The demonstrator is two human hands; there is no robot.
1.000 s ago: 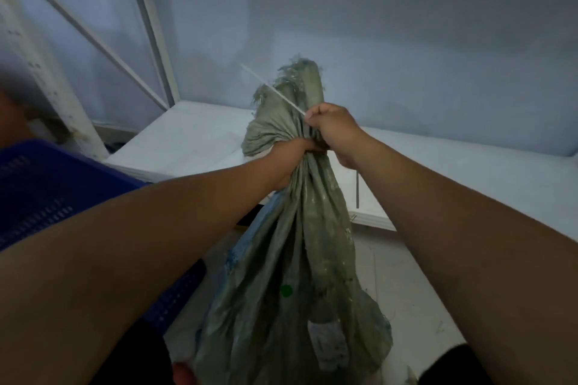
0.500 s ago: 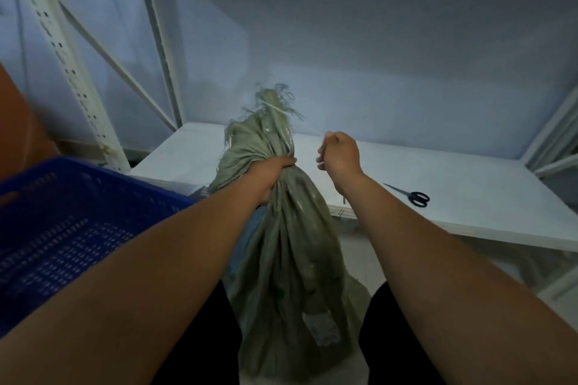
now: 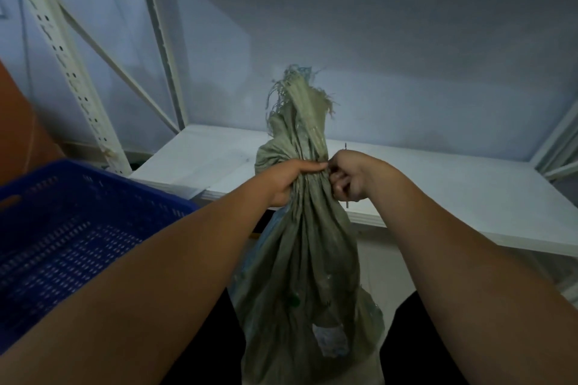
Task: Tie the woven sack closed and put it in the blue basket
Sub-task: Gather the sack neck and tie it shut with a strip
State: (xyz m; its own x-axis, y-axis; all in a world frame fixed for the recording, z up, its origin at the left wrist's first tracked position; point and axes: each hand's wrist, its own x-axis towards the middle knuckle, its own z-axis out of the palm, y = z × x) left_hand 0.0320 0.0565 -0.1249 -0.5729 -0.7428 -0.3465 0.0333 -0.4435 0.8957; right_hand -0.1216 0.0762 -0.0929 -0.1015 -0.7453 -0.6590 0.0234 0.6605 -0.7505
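The grey-green woven sack stands upright between my knees, its neck bunched and its frayed top sticking up. My left hand grips the bunched neck from the left. Curled fingers of my right hand pinch at the same neck from the right, fingertips meeting my left thumb. I cannot make out a tie there. At my left stands the blue perforated basket, open and with nothing in it that I can see.
A white shelf board runs behind the sack at hand height, with a wall close behind. White perforated rack posts rise at the left. An orange object sits at the far left edge.
My right hand, which was pulling a white tie strip out to the right, has come back against the sack's neck. The view has shifted left, and the scissors on the shelf are no longer visible.
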